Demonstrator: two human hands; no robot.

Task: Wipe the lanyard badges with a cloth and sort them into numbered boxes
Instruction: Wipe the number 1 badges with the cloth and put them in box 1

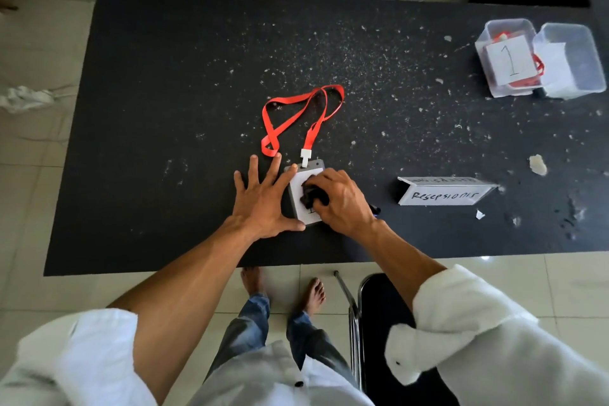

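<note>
Beyond rolled white sleeves (pixel 468 316), a grey plastic badge (pixel 304 176) with red ribbon lanyard (pixel 312 135) is braced by the flat, spread left hand (pixel 263 204). A crumpled dark cloth (pixel 311 196), gripped in the right hand (pixel 344 201), is pressed onto it.

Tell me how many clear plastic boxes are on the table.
2. The box labelled 1 stands near the far right corner of the table; the second box sits right beside it, further right, its label unreadable. None seems hidden.

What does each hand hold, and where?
The right hand grips the bunched dark cloth from above; the left hand holds nothing, flat against the badge.
</note>
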